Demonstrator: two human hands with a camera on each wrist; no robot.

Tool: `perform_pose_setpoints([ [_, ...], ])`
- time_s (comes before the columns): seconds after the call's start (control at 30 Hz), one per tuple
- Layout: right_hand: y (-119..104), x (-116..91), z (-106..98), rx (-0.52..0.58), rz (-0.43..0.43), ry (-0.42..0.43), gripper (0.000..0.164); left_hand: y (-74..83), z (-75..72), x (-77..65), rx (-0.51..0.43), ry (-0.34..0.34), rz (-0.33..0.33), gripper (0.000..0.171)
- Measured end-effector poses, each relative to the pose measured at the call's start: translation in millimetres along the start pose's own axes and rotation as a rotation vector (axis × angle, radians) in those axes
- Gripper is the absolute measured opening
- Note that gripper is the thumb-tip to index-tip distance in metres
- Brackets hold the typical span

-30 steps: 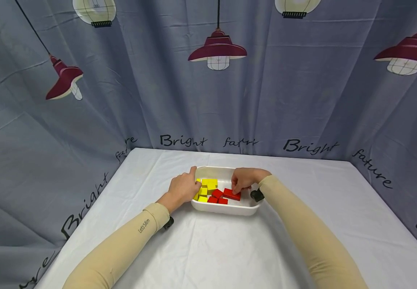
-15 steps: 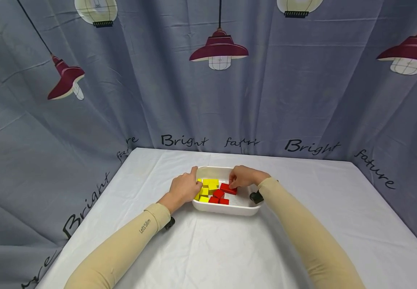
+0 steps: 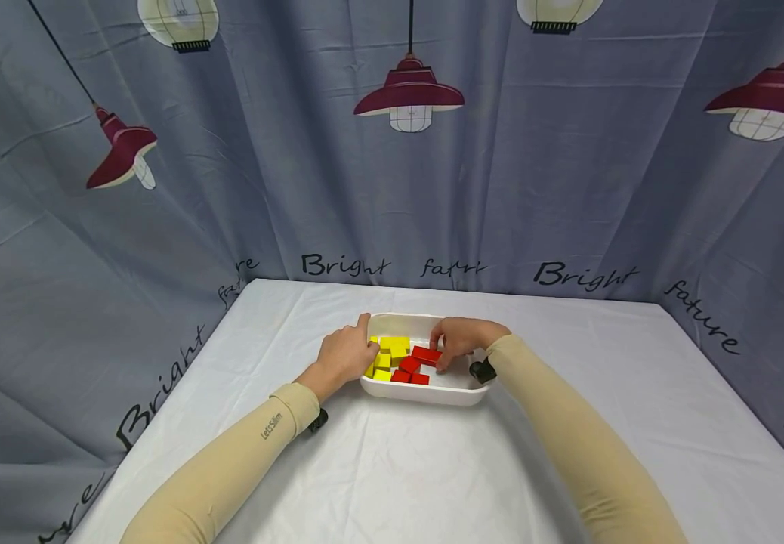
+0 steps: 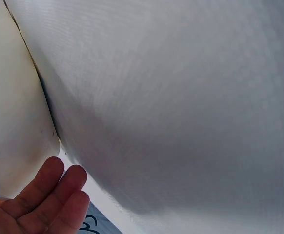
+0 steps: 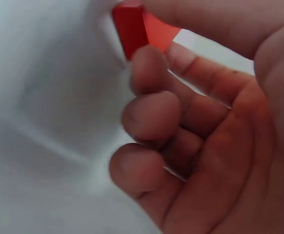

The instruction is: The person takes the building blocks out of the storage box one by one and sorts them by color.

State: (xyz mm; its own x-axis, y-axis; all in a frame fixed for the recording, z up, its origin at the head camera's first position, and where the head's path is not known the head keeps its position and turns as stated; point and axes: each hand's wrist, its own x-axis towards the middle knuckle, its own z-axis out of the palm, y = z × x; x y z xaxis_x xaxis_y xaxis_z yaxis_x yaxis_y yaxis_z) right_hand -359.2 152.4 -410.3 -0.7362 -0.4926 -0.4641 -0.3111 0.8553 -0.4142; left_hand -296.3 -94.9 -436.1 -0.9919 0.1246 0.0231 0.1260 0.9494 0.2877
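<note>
A white rectangular tray (image 3: 426, 394) sits on the table with yellow and red blocks inside. My left hand (image 3: 346, 353) grips its left rim, thumb over the edge; in the left wrist view, fingers (image 4: 51, 183) lie by the tray's outer wall (image 4: 15, 97). Inside the right half, my right hand (image 3: 461, 338) has thumb and index finger about the right end of a long red block (image 3: 426, 355). In the right wrist view this block (image 5: 132, 31) shows by the thumb and fingertips, the other fingers curled. Several yellow blocks (image 3: 395, 344) fill the left end.
Smaller red blocks (image 3: 409, 364) lie in front of the long one, near the tray's front wall. A white cloth (image 3: 392, 468) covers the table. Behind it hangs a grey curtain (image 3: 569, 189) printed with lamps and lettering.
The long red block has shifted left and back, up against the other blocks. The right thumb and index finger have spread wider about its end. The left hand stays on the rim.
</note>
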Motion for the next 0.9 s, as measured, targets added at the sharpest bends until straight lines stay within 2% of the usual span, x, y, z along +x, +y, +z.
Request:
perform_pose_setpoints([
  [0.13,1.9,0.4,0.9,0.056,-0.025,-0.068,0.035,0.2,0.4,-0.7,0.000,0.005,0.003,0.063],
  [0.23,3.8,2.8,1.7,0.073,-0.038,-0.076,0.033,-0.1,1.3,-0.4,-0.002,0.001,-0.001,0.063],
  [0.67,5.8,4.4,1.2,0.125,-0.027,-0.036,0.028,0.7,1.0,0.8,-0.005,-0.014,-0.014,0.063],
  [0.9,5.5,4.6,1.6,0.081,-0.052,0.009,0.024,0.0,2.1,1.2,-0.005,-0.018,-0.018,0.064],
])
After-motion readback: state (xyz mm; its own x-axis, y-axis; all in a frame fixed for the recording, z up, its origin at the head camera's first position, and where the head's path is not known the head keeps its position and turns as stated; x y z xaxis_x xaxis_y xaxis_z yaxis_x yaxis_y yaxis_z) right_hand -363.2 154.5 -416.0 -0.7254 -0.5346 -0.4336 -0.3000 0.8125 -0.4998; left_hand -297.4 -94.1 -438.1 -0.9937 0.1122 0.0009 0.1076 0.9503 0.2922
